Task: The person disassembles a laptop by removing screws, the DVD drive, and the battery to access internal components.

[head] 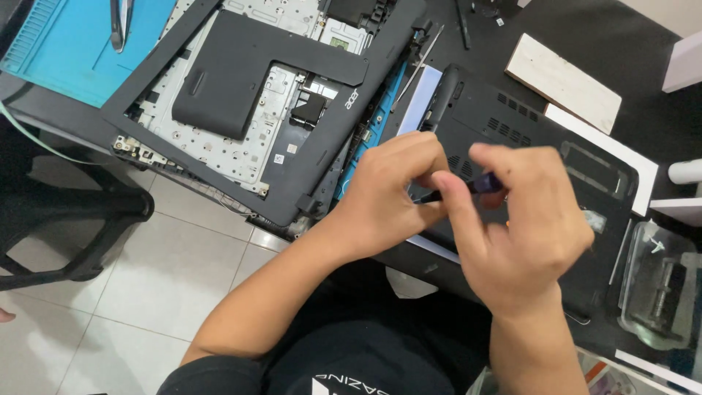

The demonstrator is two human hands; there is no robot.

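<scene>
1. Two bare hands, a left hand (391,192) and a right hand (519,219).
2. One dark screwdriver (468,188), gripped between them.
3. Two opened laptop shells: one upper frame (241,88) and one black bottom cover (534,139).
4. One blue work mat (66,51).
5. One pair of metal tweezers (121,22).
6. One pale wooden block (563,82).
7. One clear plastic container (662,285).

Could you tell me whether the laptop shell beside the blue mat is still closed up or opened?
Opened. The laptop shell lies with its frame stripped, exposing the silver metal plate and internal parts through the cut-outs.
</scene>
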